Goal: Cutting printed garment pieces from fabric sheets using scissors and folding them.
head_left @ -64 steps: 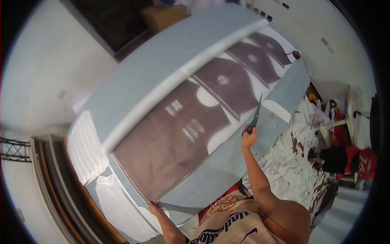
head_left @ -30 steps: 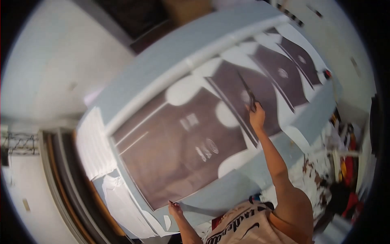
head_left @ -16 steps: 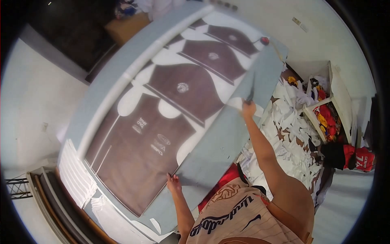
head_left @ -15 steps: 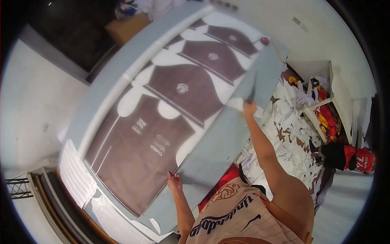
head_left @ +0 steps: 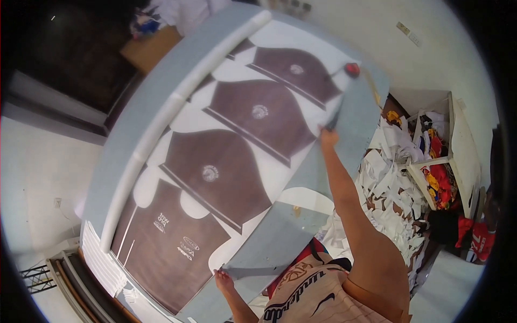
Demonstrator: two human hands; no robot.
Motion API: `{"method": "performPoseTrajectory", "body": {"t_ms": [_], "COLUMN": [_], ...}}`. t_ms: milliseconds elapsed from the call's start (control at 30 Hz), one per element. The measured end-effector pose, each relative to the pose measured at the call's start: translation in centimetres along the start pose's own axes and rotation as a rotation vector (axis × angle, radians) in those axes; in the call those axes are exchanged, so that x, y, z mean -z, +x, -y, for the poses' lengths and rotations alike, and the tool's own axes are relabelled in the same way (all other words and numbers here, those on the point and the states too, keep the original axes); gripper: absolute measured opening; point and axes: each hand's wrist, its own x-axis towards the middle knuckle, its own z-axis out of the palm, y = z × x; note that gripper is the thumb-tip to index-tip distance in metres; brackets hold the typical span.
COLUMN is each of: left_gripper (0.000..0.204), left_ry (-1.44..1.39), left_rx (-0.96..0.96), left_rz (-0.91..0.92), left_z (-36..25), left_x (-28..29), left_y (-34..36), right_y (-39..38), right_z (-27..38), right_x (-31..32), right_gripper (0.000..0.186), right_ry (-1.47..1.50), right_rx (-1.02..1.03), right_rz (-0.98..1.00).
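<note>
- Here, the white sheet (head_left: 242, 126) with brown shirt shapes stretches across the middle of the frame, flat on the grey surface (head_left: 307, 171).
- Left hand (head_left: 225, 281), lower centre: fingers at the sheet's edge; whether they pinch it, I cannot tell.
- Right hand (head_left: 329, 139), right of centre: fingers wrapped round dark, blurred scissors (head_left: 333, 124).
- White roll (head_left: 158, 126): along the sheet's upper-left side.
- Red tape measure (head_left: 352, 69): upper right, on the surface.
- Pale scraps (head_left: 385, 185): heaped at the right.
</note>
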Motion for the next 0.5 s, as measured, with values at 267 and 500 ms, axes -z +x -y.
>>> {"method": "performPoseTrajectory", "body": {"t_ms": [267, 500], "left_gripper": [0.034, 0.033], "left_ry": [0.072, 0.033], "left_rx": [-0.017, -0.006], "left_rz": [-0.054, -0.063], "left_z": [0.4, 0.6], "left_x": [-2.6, -2.6], "left_y": [-1.4, -1.2], "right_y": [2.5, 3.6], "right_z": [-0.1, -1.9], "right_x": [-1.6, -2.4], "right_gripper": [0.036, 0.026], "right_ry": [0.067, 0.033], "right_rx": [-0.139, -0.153], "right_rz": [0.033, 0.080]}}
